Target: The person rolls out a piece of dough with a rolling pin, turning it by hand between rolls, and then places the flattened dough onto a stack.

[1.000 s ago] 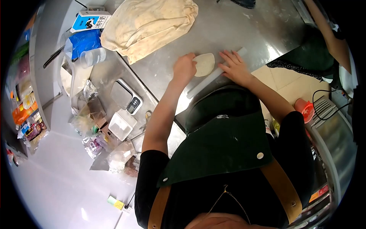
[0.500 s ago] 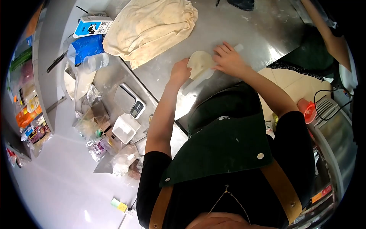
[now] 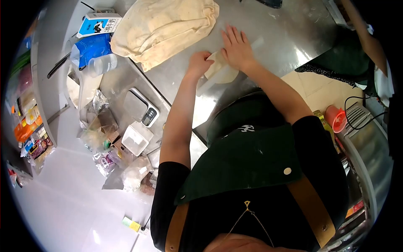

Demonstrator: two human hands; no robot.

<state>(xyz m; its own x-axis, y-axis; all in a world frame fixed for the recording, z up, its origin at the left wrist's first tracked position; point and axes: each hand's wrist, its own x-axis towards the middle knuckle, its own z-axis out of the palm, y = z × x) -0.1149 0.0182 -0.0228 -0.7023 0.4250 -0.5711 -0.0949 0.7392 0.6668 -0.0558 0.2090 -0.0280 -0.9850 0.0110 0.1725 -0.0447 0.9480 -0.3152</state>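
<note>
A pale round of dough (image 3: 228, 76) lies on the steel worktop, with a whitish, translucent rolling pin (image 3: 206, 85) slanting across it. My left hand (image 3: 199, 64) is closed at the dough's left edge, thumb and fingers pinching it. My right hand (image 3: 238, 48) lies over the rolling pin with its fingers stretched out flat, covering part of the pin and the dough's far edge. Just beyond my hands, a cream cloth (image 3: 166, 31) is heaped on the worktop.
To the left stand a milk carton (image 3: 99, 25), a blue bag (image 3: 93, 49), a clear plastic cup (image 3: 103, 64), a kitchen scale (image 3: 142, 107) and a white tub (image 3: 137, 138), with several plastic bags. Another person's arm (image 3: 365, 38) is at the upper right, near a red container (image 3: 336, 119).
My right hand has moved away from me and left, its fingers straightening over the pin. The pin now crosses the dough, which shows on both sides. My left hand stays at the edge.
</note>
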